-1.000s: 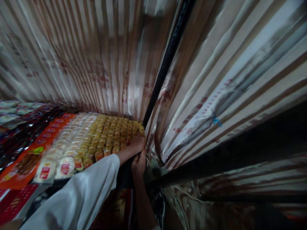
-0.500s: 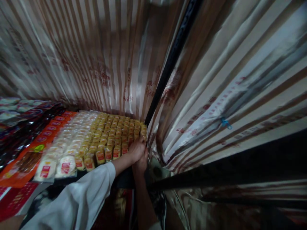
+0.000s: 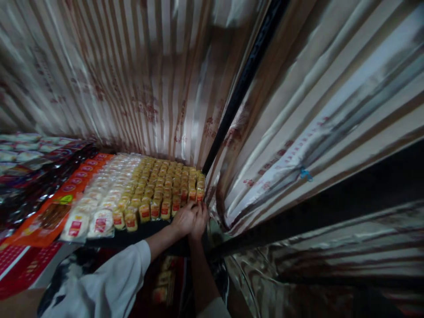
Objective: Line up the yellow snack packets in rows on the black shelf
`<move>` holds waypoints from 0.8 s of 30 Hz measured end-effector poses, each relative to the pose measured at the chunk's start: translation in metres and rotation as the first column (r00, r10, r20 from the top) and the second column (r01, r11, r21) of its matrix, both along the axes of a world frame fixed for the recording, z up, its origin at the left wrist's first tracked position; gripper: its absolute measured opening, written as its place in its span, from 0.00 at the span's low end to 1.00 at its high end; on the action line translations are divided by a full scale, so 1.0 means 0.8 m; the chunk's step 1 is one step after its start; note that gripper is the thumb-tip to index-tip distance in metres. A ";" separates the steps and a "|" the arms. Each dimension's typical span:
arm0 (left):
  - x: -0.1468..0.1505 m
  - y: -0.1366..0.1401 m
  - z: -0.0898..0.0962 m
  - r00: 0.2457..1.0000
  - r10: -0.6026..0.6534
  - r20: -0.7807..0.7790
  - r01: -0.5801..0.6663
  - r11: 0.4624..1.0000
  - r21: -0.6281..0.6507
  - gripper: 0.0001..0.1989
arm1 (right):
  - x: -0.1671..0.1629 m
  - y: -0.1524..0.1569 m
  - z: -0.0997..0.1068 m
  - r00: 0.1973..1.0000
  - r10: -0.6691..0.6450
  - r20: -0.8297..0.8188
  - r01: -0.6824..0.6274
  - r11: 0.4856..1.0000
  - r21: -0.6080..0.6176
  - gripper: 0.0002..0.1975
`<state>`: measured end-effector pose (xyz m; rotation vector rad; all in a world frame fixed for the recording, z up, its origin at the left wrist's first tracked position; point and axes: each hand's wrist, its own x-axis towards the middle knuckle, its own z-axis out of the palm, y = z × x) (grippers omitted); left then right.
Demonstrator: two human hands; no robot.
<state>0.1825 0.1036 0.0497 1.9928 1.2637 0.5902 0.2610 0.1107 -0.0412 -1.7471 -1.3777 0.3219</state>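
Observation:
My left hand (image 3: pixel 184 219) and my right hand (image 3: pixel 199 222) are side by side, touching, at the front right corner of a block of small yellow wrapped cakes (image 3: pixel 155 185). The fingers of both are bent together against the lower front of the last columns. Dim light and the hands themselves hide what is between the fingers. Red-labelled packets (image 3: pixel 192 194) stand upright just above my fingertips. Left of the yellow rows lie flat white wrapped cakes (image 3: pixel 101 223) in clear film.
An orange snack bag (image 3: pixel 54 214) and dark shiny packets (image 3: pixel 36 190) lie further left, above a red and white box (image 3: pixel 28 269). A black pole (image 3: pixel 228 115) slants up behind the corner. Striped plastic sheeting (image 3: pixel 159 79) walls the back and right, with a blue tie (image 3: pixel 306 173).
Both hands have drawn back toward me from the right-hand columns, uncovering the front labels there. The view has shifted slightly, so the goods appear a little further right.

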 end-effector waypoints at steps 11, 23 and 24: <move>-0.113 -0.124 -0.072 0.993 0.044 0.112 -0.059 0.988 0.143 0.21 | -0.045 -0.073 0.031 0.968 0.126 -0.217 -0.074 0.969 0.234 0.21; -0.191 -0.204 -0.154 0.959 0.270 -0.086 -0.278 0.843 -0.461 0.15 | -0.120 -0.198 -0.037 0.770 0.635 -0.054 -0.608 0.707 -0.361 0.18; -0.194 -0.202 -0.162 0.946 0.298 -0.129 -0.320 0.790 -0.523 0.14 | -0.119 -0.197 -0.041 0.761 0.648 -0.027 -0.585 0.668 -0.459 0.17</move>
